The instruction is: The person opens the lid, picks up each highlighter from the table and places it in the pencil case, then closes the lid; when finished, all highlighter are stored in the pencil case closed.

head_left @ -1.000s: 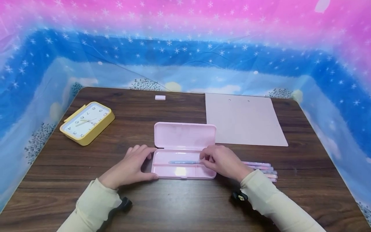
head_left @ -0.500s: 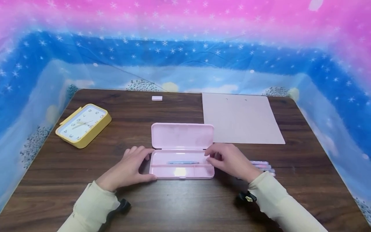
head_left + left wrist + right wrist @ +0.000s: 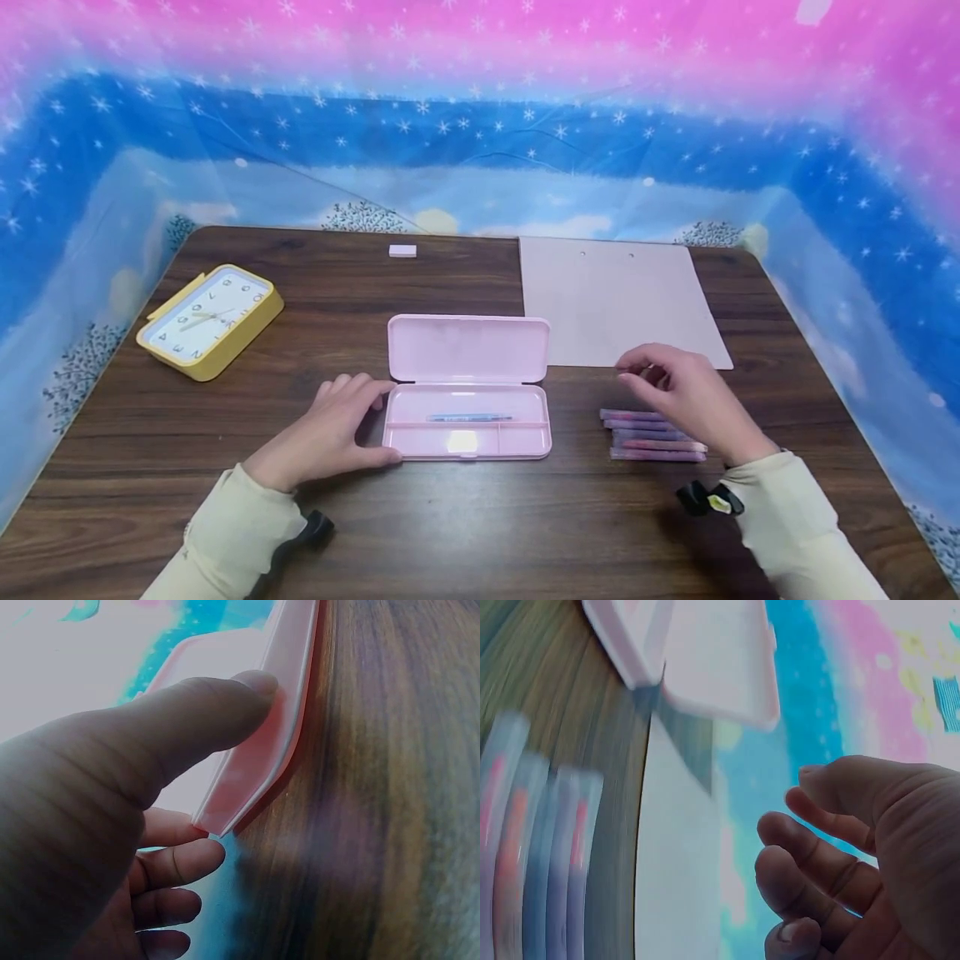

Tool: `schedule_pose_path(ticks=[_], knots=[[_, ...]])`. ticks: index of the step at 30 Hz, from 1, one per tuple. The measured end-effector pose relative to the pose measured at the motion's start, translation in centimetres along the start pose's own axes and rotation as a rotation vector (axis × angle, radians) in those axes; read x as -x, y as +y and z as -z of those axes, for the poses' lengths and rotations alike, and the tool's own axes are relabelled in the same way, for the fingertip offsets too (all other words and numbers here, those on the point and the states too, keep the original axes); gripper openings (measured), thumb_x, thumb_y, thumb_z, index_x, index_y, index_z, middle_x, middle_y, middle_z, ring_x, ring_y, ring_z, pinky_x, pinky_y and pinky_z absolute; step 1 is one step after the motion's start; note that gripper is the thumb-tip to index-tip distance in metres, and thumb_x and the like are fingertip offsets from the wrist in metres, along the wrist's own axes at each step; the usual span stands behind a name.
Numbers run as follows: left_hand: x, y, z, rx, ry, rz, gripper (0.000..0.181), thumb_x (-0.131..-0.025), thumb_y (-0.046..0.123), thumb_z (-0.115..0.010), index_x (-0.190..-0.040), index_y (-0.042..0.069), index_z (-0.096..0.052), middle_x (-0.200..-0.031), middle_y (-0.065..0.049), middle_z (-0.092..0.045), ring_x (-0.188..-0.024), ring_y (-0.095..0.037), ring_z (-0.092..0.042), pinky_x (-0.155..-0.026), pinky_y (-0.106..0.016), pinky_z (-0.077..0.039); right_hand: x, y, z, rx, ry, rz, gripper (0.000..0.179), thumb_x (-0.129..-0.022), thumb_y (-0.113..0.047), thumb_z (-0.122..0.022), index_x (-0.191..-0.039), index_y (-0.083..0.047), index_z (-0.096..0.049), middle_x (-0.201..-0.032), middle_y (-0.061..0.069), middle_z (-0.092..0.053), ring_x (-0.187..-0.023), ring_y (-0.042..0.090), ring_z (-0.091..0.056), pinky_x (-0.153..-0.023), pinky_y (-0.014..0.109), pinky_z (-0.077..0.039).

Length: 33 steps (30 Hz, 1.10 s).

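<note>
A pink pencil case (image 3: 468,350) lies with its lid raised in the middle of the table. One slim blue pen (image 3: 470,417) rests in its long rear compartment; the two front compartments hold nothing. My left hand (image 3: 324,437) holds the case by its left end, thumb (image 3: 217,712) against the front wall and index finger at the back corner. To the right, my right hand (image 3: 686,400) hovers with loosely bent fingers and nothing between them. Below it lies a row of several purple and pink pens (image 3: 652,446), partly covered by the hand in the head view.
A yellow alarm clock (image 3: 213,323) lies tilted at the left. Toward the back edge sits a small white eraser-like block (image 3: 402,251). A pale flat board (image 3: 615,300) with two small holes lies at the back right. Patterned cloth (image 3: 480,125) surrounds the table.
My right hand has let go of the blue pen in the case and moved right, over the row of pens. The left hand stays at the case's left end.
</note>
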<state>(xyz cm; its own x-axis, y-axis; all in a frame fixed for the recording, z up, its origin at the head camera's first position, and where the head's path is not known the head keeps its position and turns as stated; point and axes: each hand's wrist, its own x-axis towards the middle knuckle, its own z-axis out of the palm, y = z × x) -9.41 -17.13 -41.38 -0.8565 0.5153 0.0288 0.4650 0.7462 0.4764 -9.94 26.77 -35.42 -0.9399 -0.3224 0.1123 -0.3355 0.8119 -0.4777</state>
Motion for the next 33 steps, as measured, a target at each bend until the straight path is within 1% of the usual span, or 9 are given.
schedule_pose_path(ticks=[4, 8, 11, 15, 18, 21, 24, 28, 33], knots=[[-0.1, 0.0, 0.0, -0.002, -0.006, 0.004, 0.076, -0.073, 0.05, -0.081, -0.132, 0.011, -0.055, -0.102, 0.004, -0.054, -0.095, -0.015, -0.043, -0.084, -0.035, -0.032, 1.1, 2.0, 0.9, 0.021, 0.001, -0.06, 0.012, -0.094, -0.024, -0.068, -0.106, -0.023, -0.069, -0.094, -0.005, -0.069, -0.078, 0.009, -0.061, -0.071, 0.026, -0.051], [-0.1, 0.0, -0.1, -0.004, -0.008, 0.006, 0.076, -0.073, 0.05, -0.081, -0.133, 0.011, -0.055, -0.102, 0.004, -0.055, -0.095, -0.015, -0.043, -0.084, -0.035, -0.032, 2.1, 4.4, 1.3, 0.044, -0.019, -0.116, 0.017, -0.094, -0.029, -0.068, -0.109, -0.02, -0.069, -0.095, -0.005, -0.069, -0.08, 0.01, -0.061, -0.073, 0.027, -0.051], [-0.2, -0.1, -0.1, -0.002, -0.011, 0.006, 0.076, -0.073, 0.051, -0.081, -0.133, 0.011, -0.054, -0.103, 0.004, -0.055, -0.095, -0.015, -0.043, -0.084, -0.035, -0.032, 3.0, 6.1, 1.4, 0.057, -0.057, -0.151, 0.02, -0.094, -0.031, -0.068, -0.11, -0.02, -0.068, -0.096, -0.004, -0.069, -0.082, 0.009, -0.06, -0.073, 0.027, -0.05], [-0.1, 0.0, -0.1, 0.0, -0.008, -0.001, 0.076, -0.074, 0.051, -0.081, -0.133, 0.011, -0.055, -0.102, 0.004, -0.055, -0.095, -0.014, -0.043, -0.084, -0.034, -0.032, 3.8, 8.0, 1.5, 0.049, -0.116, -0.173, 0.021, -0.093, -0.03, -0.069, -0.111, -0.02, -0.068, -0.099, -0.004, -0.068, -0.084, 0.008, -0.059, -0.074, 0.026, -0.05], [-0.1, 0.0, -0.1, 0.0, 0.0, -0.006, 0.075, -0.073, 0.05, -0.081, -0.132, 0.011, -0.055, -0.102, 0.003, -0.055, -0.094, -0.015, -0.043, -0.083, -0.034, -0.031, 4.1, 9.0, 1.4, 0.035, -0.15, -0.178, 0.021, -0.092, -0.029, -0.07, -0.111, -0.02, -0.069, -0.102, -0.003, -0.068, -0.084, 0.008, -0.057, -0.074, 0.025, -0.049], [-0.1, 0.0, -0.1, -0.001, -0.002, -0.001, 0.076, -0.073, 0.05, -0.081, -0.132, 0.01, -0.055, -0.101, 0.003, -0.055, -0.094, -0.015, -0.043, -0.083, -0.034, -0.031, 4.3, 9.7, 1.1, 0.02, -0.171, -0.177, 0.019, -0.092, -0.029, -0.07, -0.11, -0.022, -0.069, -0.102, -0.003, -0.067, -0.083, 0.008, -0.056, -0.073, 0.025, -0.048], [-0.1, 0.1, -0.1, -0.005, -0.009, 0.014, 0.076, -0.073, 0.051, -0.081, -0.132, 0.011, -0.055, -0.101, 0.003, -0.055, -0.094, -0.015, -0.043, -0.083, -0.035, -0.032, 4.2, 10.2, 0.7, 0.016, -0.178, -0.16, 0.017, -0.092, -0.031, -0.069, -0.107, -0.023, -0.069, -0.1, -0.004, -0.067, -0.081, 0.007, -0.055, -0.072, 0.025, -0.047], [0.0, 0.1, -0.1, -0.011, -0.012, 0.018, 0.076, -0.073, 0.053, -0.08, -0.132, 0.011, -0.055, -0.101, 0.004, -0.055, -0.094, -0.015, -0.043, -0.084, -0.035, -0.032, 4.0, 10.6, 0.3, 0.025, -0.187, -0.145, 0.014, -0.092, -0.03, -0.069, -0.105, -0.025, -0.07, -0.098, -0.006, -0.066, -0.08, 0.005, -0.054, -0.071, 0.025, -0.046], [-0.1, 0.1, 0.0, -0.011, -0.015, 0.009, 0.076, -0.074, 0.054, -0.079, -0.132, 0.011, -0.055, -0.102, 0.004, -0.055, -0.095, -0.015, -0.043, -0.084, -0.035, -0.032, 3.7, 10.9, 0.0, 0.033, -0.178, -0.115, 0.01, -0.091, -0.023, -0.071, -0.101, -0.024, -0.07, -0.092, -0.008, -0.063, -0.075, 0.004, -0.051, -0.068, 0.025, -0.045]])
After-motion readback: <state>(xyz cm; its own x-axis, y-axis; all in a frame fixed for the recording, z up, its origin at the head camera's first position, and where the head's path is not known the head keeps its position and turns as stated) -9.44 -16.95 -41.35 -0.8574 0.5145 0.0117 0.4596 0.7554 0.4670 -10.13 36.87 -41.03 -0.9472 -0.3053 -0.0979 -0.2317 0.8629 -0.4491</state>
